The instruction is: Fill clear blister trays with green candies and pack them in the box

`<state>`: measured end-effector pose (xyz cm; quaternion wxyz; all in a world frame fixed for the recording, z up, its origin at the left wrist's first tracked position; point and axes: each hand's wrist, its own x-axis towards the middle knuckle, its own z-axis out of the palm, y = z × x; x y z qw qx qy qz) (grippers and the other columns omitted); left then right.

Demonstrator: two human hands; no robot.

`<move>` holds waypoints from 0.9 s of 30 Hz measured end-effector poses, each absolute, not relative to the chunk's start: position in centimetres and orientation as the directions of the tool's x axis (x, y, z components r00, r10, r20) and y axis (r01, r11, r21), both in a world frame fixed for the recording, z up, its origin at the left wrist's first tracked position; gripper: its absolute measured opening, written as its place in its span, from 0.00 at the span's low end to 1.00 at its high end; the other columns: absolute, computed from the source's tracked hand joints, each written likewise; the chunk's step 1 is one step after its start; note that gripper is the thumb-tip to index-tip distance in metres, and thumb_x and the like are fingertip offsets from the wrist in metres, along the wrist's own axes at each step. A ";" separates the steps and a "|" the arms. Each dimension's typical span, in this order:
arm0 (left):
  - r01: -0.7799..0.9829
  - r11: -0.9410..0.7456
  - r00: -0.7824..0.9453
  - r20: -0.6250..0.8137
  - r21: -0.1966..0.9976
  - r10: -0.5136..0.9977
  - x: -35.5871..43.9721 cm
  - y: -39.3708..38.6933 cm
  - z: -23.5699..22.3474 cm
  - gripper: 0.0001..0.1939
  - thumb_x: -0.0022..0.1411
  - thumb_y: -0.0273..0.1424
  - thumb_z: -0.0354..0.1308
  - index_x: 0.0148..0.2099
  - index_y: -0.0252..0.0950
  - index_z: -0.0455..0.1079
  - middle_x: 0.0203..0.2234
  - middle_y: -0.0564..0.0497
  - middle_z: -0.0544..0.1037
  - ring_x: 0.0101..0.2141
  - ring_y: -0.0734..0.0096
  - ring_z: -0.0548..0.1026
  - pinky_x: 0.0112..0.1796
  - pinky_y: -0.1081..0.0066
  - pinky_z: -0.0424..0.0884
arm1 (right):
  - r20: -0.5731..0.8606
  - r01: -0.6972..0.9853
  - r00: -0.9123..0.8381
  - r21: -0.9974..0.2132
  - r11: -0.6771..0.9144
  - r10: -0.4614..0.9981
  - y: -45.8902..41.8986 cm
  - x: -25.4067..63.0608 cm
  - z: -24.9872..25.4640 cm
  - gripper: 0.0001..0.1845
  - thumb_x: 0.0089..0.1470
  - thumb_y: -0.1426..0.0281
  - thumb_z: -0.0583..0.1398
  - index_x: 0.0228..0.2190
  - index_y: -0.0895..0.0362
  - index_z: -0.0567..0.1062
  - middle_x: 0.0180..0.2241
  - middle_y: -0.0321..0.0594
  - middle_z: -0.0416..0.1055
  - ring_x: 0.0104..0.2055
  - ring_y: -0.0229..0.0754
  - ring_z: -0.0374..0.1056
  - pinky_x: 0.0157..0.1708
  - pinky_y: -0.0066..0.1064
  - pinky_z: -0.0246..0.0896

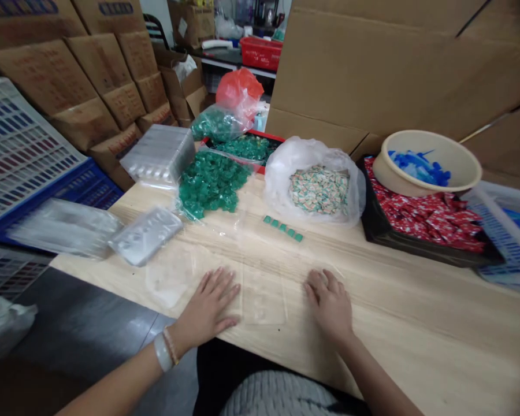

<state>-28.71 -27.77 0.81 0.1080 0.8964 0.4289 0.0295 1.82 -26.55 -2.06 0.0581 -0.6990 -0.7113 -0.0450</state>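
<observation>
Two bare hands rest palm-down on the pale wooden bench [416, 329]: left hand [208, 303] with fingers [219, 283] spread flat, right hand [327, 306] with fingers [318, 283] loosely curled, neither gripping anything. Between them lies a thin clear rectangular plastic sheet [263, 297], flat, long axis pointing away from the person. Beyond it, a short row of small green square pieces [282, 228] runs diagonally.

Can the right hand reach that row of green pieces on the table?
Probably yes: the right hand rests near the row of green pieces, and nothing upright stands between them on the wooden table top.
</observation>
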 end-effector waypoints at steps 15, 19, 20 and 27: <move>0.980 -0.091 0.096 -0.018 0.177 0.995 -25.5 -7.7 3.3 0.13 0.59 0.29 0.44 0.39 0.31 0.68 0.36 0.40 0.69 0.38 0.61 0.69 0.36 0.66 0.65 | 0.169 0.720 -0.416 -0.540 0.437 0.894 -3.8 -10.4 3.1 0.14 0.53 0.71 0.51 0.38 0.61 0.72 0.34 0.44 0.70 0.35 0.38 0.65 0.38 0.28 0.58; 0.967 -0.108 0.104 0.029 0.230 0.994 -26.7 -7.2 2.2 0.10 0.57 0.26 0.45 0.36 0.34 0.68 0.33 0.44 0.71 0.36 0.63 0.69 0.35 0.67 0.64 | 0.173 0.753 -0.401 -0.498 0.431 0.900 3.3 -13.5 2.3 0.14 0.53 0.72 0.50 0.38 0.60 0.72 0.36 0.43 0.70 0.39 0.38 0.65 0.41 0.28 0.57; 0.951 -0.094 0.087 0.037 0.293 0.996 -27.4 -7.4 2.1 0.09 0.56 0.26 0.46 0.37 0.35 0.67 0.32 0.46 0.71 0.35 0.64 0.70 0.34 0.68 0.63 | 0.182 0.764 -0.402 -0.474 0.438 0.897 4.7 -14.1 2.3 0.14 0.54 0.72 0.49 0.39 0.59 0.71 0.38 0.43 0.70 0.40 0.38 0.65 0.42 0.28 0.56; 0.629 0.006 -0.047 0.031 0.778 0.998 -30.1 -7.0 2.6 0.10 0.53 0.34 0.51 0.23 0.35 0.60 0.18 0.56 0.64 0.22 0.75 0.63 0.24 0.75 0.57 | 0.033 0.862 -0.459 -0.225 0.454 0.888 10.5 -17.4 2.2 0.15 0.53 0.74 0.48 0.42 0.56 0.67 0.40 0.44 0.67 0.41 0.42 0.63 0.37 0.32 0.57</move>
